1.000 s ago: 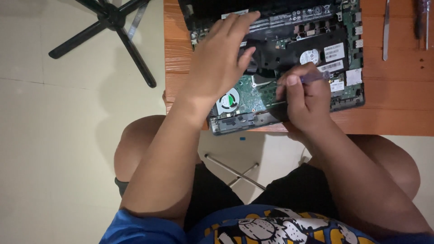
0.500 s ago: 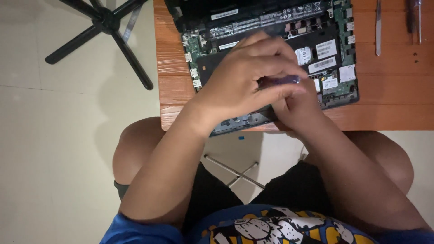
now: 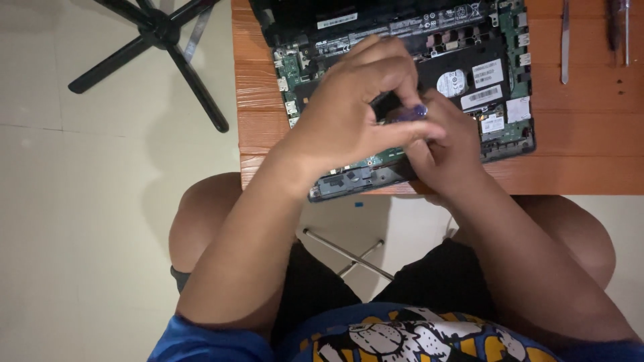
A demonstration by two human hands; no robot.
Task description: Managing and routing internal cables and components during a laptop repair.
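Your left hand (image 3: 355, 110) and right hand (image 3: 446, 151) meet over the opened laptop (image 3: 469, 74), which lies bottom-up with its cover off on the wooden table (image 3: 590, 147). Both hands sit over the laptop's near-middle area, above the exposed circuit board.

Left hand: fingers curled, tips pressed together on the top of a small purple-handled tool (image 3: 410, 114), probably a screwdriver; only its end shows between the fingers. Right hand: closed around the lower part of the same tool, just below and touching the left fingertips. The tool's tip is hidden under the hands, so you cannot tell what it contacts.

Right of the hands on the laptop: a round silver disc (image 3: 451, 84) and white labels (image 3: 488, 72). Along the laptop's far edge: a long black battery (image 3: 402, 23).

On the table, well right of the laptop: a slim metal tool (image 3: 565, 40) and two further tools (image 3: 620, 27) at the far edge.

Left of the table, on the pale floor: a black chair base (image 3: 157, 40).
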